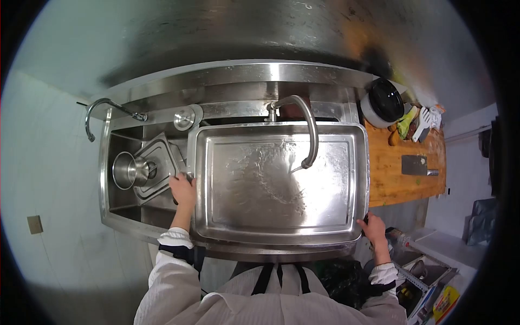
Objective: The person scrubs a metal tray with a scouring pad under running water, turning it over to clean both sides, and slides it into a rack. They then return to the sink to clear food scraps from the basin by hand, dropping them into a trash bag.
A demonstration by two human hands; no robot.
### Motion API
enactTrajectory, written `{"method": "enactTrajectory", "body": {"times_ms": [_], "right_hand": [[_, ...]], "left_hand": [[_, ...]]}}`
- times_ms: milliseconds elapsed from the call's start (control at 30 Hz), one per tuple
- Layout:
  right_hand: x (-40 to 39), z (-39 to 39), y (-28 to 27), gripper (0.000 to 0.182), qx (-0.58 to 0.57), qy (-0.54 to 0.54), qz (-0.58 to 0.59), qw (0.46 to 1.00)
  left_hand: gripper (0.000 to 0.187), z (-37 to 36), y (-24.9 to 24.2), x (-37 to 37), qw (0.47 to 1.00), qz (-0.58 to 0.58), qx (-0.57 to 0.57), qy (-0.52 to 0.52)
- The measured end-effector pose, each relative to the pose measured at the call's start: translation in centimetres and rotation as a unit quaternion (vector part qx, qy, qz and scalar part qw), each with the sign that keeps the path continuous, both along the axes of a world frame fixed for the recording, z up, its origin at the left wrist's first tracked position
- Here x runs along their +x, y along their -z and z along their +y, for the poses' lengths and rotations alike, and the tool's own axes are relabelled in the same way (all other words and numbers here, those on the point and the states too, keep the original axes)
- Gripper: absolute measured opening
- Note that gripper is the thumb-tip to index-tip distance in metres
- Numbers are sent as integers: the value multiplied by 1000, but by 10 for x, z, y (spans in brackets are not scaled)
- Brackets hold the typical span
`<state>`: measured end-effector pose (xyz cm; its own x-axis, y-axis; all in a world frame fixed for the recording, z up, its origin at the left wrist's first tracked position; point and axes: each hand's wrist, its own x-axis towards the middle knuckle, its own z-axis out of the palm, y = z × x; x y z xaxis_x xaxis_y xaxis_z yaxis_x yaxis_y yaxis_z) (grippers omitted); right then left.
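A large rectangular stainless steel tray lies across the right part of the sink, under a curved faucet. Water runs from the spout and spreads in ripples over the tray's bottom. My left hand is closed at the tray's left rim, its fingertips partly hidden. At the lower right corner, my right hand grips the rim, with its fingers curled around the edge. Left of my left hand, a smaller metal tray or lid leans in the left basin, beside a steel pot.
A second faucet arches at the left basin. Behind the trays sits a round metal lid. On the wooden board at right are a cleaver, a black-topped pot and a white slotted turner. Shelving stands below right.
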<state>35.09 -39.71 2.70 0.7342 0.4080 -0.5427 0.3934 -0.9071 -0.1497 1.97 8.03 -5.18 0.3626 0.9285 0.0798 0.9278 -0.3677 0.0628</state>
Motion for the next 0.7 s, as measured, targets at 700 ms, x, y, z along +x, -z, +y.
{"method": "enactTrajectory", "body": {"times_ms": [700], "right_hand": [[-27,11,-52,33,179,157,-166,957]], "left_hand": [[21,4,-34,265,874,-205,-166,408]]}}
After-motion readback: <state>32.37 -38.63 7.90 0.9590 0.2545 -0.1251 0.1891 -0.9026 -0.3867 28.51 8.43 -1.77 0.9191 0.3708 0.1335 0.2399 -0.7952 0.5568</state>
